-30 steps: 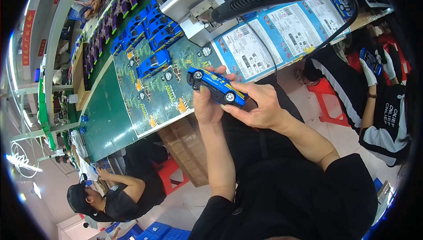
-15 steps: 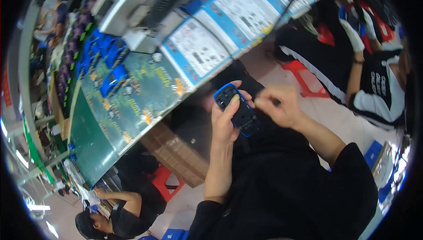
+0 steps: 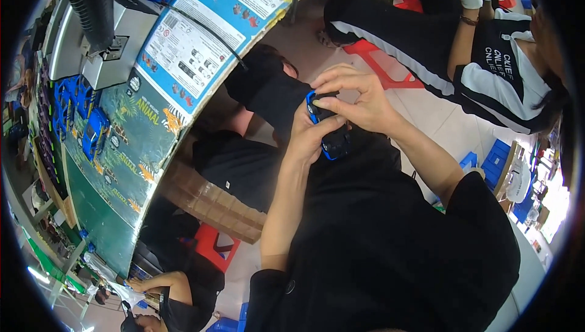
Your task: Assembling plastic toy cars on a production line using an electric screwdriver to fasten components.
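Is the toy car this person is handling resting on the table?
No: the left hand grips the toy car, with the right hand at its upper end, beyond the edge of the table.

A green worktable (image 3: 100, 204) runs along the left, beside a pale tiled floor (image 3: 429, 115). One red stool (image 3: 209, 240) stands near it; another red stool (image 3: 368, 57) stands farther right. A white lamp (image 3: 38, 275) glows at lower left.
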Demonstrator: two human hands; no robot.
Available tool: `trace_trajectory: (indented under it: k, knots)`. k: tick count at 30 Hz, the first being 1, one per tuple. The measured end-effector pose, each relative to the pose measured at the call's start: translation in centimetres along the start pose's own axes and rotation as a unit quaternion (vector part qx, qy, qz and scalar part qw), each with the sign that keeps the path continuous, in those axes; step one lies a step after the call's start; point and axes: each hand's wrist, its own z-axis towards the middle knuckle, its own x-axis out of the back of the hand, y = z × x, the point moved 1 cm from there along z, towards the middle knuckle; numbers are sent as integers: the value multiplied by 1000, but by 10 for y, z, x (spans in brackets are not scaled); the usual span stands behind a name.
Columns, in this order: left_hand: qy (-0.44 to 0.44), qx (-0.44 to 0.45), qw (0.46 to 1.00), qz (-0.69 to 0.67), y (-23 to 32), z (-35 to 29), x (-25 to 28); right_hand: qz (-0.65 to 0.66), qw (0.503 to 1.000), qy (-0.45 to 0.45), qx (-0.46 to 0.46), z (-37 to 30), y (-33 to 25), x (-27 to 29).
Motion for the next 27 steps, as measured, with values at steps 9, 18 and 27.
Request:
trace_trajectory:
  k: [9, 18, 27]
  knots:
    - [15, 31, 986, -166, -4, 9, 15, 312, 938, -65, -136, -3, 16, 27]
    - [-46, -15, 972, -231, 11, 12, 26, 461, 865, 21, -199, -21, 35, 62]
    - [-34, -14, 960, -279, 11, 14, 32, 448, 853, 56, -261, -22, 38, 39]
